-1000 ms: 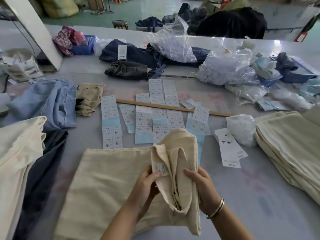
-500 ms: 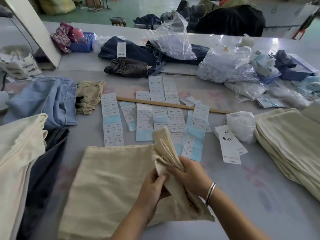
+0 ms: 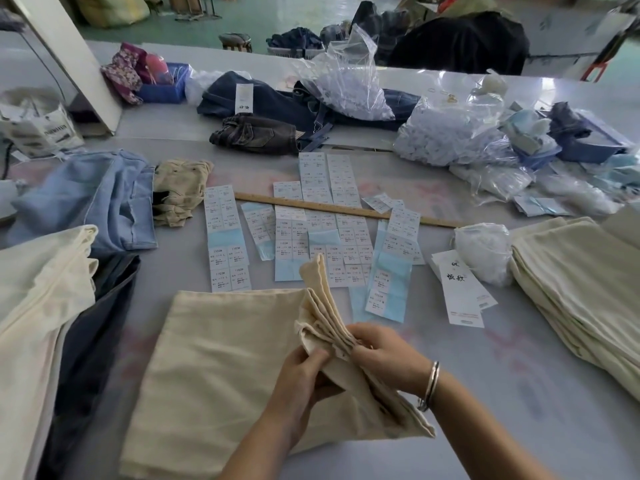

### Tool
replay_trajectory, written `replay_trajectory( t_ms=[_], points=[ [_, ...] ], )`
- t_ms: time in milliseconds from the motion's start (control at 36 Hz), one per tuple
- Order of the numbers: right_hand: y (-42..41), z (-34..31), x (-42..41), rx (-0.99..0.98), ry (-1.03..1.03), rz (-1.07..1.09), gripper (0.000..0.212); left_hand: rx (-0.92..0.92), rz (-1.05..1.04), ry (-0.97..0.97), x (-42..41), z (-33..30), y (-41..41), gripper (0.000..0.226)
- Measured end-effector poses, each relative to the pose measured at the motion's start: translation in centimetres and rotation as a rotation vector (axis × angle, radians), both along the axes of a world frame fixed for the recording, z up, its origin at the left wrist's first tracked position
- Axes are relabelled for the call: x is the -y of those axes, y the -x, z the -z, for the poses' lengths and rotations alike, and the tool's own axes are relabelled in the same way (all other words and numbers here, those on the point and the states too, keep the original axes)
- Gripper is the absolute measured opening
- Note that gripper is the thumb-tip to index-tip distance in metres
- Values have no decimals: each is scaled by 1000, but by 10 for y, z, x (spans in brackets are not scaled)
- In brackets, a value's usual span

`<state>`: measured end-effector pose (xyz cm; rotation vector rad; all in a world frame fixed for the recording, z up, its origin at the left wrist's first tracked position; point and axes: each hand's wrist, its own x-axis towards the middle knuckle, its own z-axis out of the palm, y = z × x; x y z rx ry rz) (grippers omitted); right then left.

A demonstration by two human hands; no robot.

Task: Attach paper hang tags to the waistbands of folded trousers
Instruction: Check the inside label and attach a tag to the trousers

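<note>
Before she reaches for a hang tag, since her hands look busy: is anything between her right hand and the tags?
Nothing visible. Bare table lies between the right hand and the hang tags, though both hands grip the trousers.

A long grey table stands on a green floor, daylight glaring across its far edge.

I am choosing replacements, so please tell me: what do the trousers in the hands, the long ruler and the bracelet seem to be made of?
Trousers: cream woven cloth, probably cotton or linen; matte, with soft folds.
Ruler: wood, probably; tan and dull, with fine marks along it.
Bracelet: metal, maybe silver; it shines grey-white.
</note>
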<state>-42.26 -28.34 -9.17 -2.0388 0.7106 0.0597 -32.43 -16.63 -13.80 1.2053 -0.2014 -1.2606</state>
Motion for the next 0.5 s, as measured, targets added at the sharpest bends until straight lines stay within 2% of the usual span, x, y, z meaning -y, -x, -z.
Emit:
replay_trajectory(
  t_ms=[111, 222, 389, 444, 500],
  points=[
    [0, 1, -1, 2, 62, -35, 42, 12, -6, -35, -1, 0, -2, 30],
    [-3, 8, -3, -8, 210, -20, 19, 58, -15, -57, 0, 0, -3, 28],
    [-7, 5, 4, -61, 361, -43, 25, 166, -26, -60, -6, 4, -3, 24],
    [-7, 3, 15, -76, 345, -19, 23, 171, -11, -33, -10, 4, -3, 26],
    [-7, -2, 29, -38, 194, 48, 16, 162, 14, -4, -13, 3, -5, 26]
  ],
)
